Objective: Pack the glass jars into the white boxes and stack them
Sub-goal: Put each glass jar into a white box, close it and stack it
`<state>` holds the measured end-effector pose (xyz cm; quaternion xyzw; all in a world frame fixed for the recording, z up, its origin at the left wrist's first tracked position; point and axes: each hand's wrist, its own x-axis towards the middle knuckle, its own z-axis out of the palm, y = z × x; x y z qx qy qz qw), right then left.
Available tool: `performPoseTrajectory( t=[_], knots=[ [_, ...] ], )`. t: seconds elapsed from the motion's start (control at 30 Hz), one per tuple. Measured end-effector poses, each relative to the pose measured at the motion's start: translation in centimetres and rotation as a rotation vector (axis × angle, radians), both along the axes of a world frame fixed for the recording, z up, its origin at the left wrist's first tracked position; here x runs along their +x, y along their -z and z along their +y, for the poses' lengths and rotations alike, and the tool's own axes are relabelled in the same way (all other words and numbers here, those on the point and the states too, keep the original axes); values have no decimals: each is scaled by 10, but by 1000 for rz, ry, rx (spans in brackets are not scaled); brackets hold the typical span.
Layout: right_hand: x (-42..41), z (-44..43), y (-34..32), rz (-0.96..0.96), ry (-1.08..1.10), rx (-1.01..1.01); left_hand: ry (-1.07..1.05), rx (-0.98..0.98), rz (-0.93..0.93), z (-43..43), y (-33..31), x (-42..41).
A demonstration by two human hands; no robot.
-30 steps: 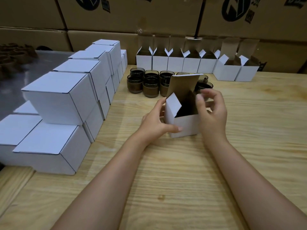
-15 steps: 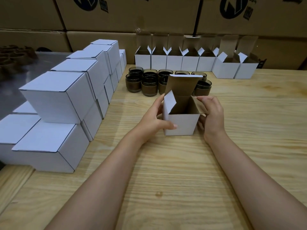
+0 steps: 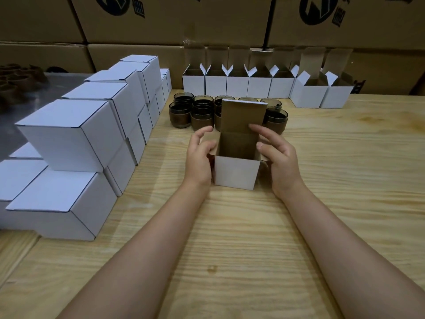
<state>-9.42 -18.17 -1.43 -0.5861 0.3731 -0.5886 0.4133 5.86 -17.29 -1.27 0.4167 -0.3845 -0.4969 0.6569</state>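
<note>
Both hands flanked an open white box on the table.

The open white box (image 3: pixel 235 173) stood upright near the middle of the table (image 3: pixel 345 180), its lid (image 3: pixel 243 116) raised straight up at the far side; what lay inside it could not be seen. The left hand (image 3: pixel 200 157) rested against the box's left side and the right hand (image 3: pixel 279 155) against its right side, each grip apart, with loosely curved fingers clamped on nothing. Just beyond the box a cluster of dark glass jars (image 3: pixel 202 116) sat on the table, partly hidden by the lid. Farther back a row of open boxes (image 3: pixel 236 88) lined the far edge in front of brown cartons (image 3: pixel 174 19). Closed white boxes (image 3: pixel 69 134) were stacked in tiers along the left.
</note>
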Motion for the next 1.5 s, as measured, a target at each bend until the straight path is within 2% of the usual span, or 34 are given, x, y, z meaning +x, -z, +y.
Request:
performPoseTrajectory(
  t=[0.1,0.23,0.47,0.63,0.8,0.87,0.97,1.0,1.03,1.13,1.2,1.27,1.37,1.5],
  knots=[
    [0,0,0,-8,-50,20,83,-27,60,0,0,6],
    [-1,-2,1,-48,-69,86,164,-62,31,1,0,7],
    [-2,-3,0,9,-48,82,181,-28,-28,0,2,8],
    [-3,-2,0,2,-72,100,151,-197,-128,5,0,8],
    [-3,-1,-3,-89,-151,154,151,-196,-166,5,5,6],
    [2,-2,-5,-183,-41,103,143,-206,-179,2,7,6],
    [3,-18,-13,-526,302,129,122,-217,-216,-1,10,6],
    [-1,-27,-17,-519,410,140,106,-222,-233,-1,10,6],
    [-6,-39,-19,-392,504,143,93,-227,-243,-1,11,6],
    [-27,-77,-22,216,633,109,51,-242,-243,0,10,4],
    [-39,-95,-22,573,613,107,4,-244,-250,0,10,3],
    [-48,-107,-20,821,565,175,-45,-228,-256,0,10,2],
    [-54,-113,-15,913,487,250,-93,-201,-284,0,10,3],
    [-58,-109,-11,929,508,155,-108,-190,-329,2,9,3]
  ],
)
